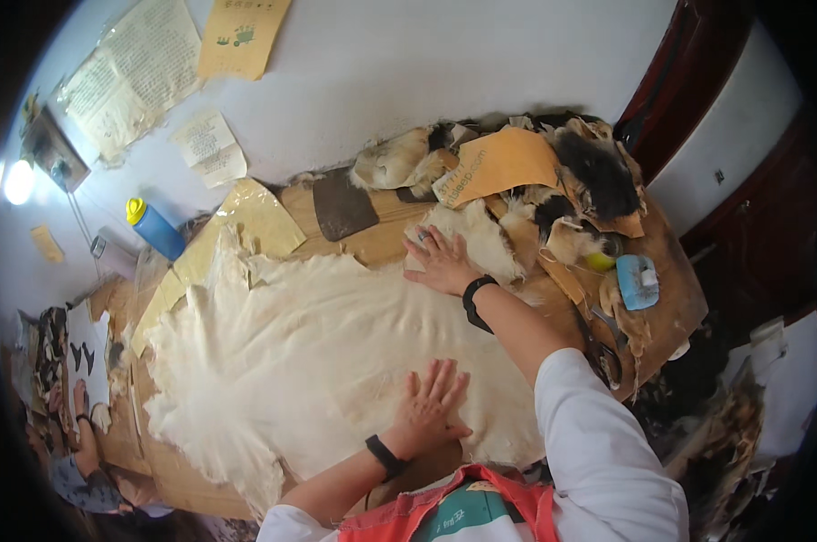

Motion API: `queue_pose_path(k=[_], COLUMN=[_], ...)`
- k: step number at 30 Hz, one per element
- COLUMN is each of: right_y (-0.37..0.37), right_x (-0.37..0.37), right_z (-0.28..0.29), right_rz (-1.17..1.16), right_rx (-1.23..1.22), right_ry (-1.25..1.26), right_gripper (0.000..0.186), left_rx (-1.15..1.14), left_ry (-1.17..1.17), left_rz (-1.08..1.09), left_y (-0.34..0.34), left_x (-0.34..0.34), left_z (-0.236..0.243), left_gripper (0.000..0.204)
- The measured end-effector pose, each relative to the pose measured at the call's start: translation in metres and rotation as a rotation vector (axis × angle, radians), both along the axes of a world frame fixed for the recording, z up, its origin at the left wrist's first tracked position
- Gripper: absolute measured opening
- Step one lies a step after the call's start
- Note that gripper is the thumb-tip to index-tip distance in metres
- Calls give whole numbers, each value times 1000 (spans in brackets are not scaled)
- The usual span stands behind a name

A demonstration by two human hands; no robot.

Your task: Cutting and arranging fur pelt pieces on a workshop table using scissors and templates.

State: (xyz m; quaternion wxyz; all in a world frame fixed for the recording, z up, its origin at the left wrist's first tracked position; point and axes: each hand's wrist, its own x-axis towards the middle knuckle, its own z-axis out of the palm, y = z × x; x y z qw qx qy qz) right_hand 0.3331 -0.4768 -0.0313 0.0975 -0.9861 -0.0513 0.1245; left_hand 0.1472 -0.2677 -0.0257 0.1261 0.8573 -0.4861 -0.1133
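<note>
A large, pale cream animal hide (291,352) lies spread across the wooden table (178,479), its edges ragged and its surface lightly wrinkled. Flat on its near part rests my left hand (429,406), fingers spread, a dark band round the wrist. Farther off and to the right, my right hand (444,262) lies palm down with fingers apart, at the border between the hide and a smaller pale fur piece (480,237). A dark watch or band circles that wrist too. Neither hand grips anything. What lies under the palms is hidden.
Fur scraps (598,172) and an orange-brown paper sheet (503,163) pile up at the back right. A light-blue box (637,282) and scissors (604,348) lie at the right edge. A blue bottle (160,233) stands back left. Another person's hand (80,396) is far left.
</note>
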Motion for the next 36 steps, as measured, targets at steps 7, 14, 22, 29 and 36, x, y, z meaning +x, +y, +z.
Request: queue_pose_path(k=[7,14,22,29,36], right_y=[-37,-46,-46,-43,15], right_x=[42,63,92,86,7], right_z=[-26,-32,-45,-38,10], right_rz=[-96,-21,-18,-139,-46], right_rx=[32,149,270,245,160], right_ry=[-226,-422,-496,-341,-421], right_gripper=[71,25,17,23,86], left_rx=[-93,-171,-210,-126,-276], left_ry=[-166,7,214,158,477], left_rz=[-178,-449,-415,-457,-204], left_y=[-26,-53,-59,-69,-6], left_x=[-9,5,1,7,29], left_z=[-18,-24,-32,-22,14], left_gripper=[78,81,87,83,90])
